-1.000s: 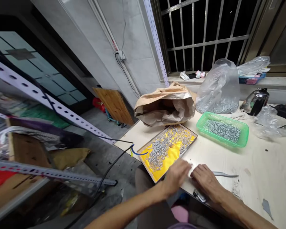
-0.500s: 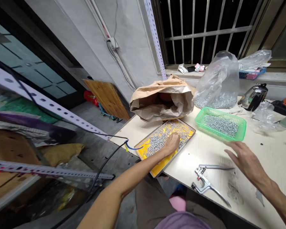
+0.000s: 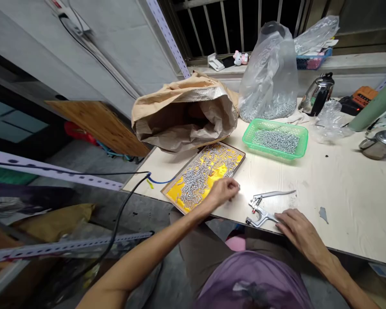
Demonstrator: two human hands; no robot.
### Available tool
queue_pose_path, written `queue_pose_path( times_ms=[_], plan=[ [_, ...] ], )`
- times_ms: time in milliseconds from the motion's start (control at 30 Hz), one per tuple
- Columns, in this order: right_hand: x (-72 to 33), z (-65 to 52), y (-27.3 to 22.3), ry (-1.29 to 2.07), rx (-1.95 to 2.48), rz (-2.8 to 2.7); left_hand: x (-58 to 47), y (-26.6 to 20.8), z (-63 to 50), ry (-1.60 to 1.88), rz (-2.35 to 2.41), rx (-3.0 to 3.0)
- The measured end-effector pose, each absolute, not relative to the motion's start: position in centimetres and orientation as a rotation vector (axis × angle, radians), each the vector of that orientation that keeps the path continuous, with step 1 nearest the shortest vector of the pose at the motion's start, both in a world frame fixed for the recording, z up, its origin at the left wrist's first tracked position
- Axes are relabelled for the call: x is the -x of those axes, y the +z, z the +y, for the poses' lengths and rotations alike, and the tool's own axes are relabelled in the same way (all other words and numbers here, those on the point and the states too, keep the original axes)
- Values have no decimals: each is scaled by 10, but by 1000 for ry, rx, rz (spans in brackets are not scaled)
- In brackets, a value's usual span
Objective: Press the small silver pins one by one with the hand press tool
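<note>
Pliers (image 3: 266, 215) against right hand (image 3: 301, 232)

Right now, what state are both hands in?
Left hand: curled; whether it holds anything cannot be told.
Right hand: open, touching a handle of the metal pliers.

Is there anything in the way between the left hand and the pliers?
Nothing visible is: just tabletop lies between the left hand and the pliers. The right hand is at their lower handle, on the far side.
</note>
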State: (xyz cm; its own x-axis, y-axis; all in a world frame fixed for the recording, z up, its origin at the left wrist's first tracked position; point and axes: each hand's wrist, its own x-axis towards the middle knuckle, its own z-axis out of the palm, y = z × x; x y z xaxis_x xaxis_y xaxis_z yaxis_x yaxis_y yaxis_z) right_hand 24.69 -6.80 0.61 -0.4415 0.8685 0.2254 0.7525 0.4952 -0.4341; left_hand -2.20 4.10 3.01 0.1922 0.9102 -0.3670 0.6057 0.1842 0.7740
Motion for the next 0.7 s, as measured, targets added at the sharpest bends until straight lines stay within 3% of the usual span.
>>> queue_pose_path(
  times_ms=[167,700],
  plan=[
    [-237,-67,-4,332,1365,-2382,-2,13,-3,277,1360,-1170],
    [-232,-49,-5,132,1410,-2472,-17,6,-6,39,1413,-1018]
  ],
)
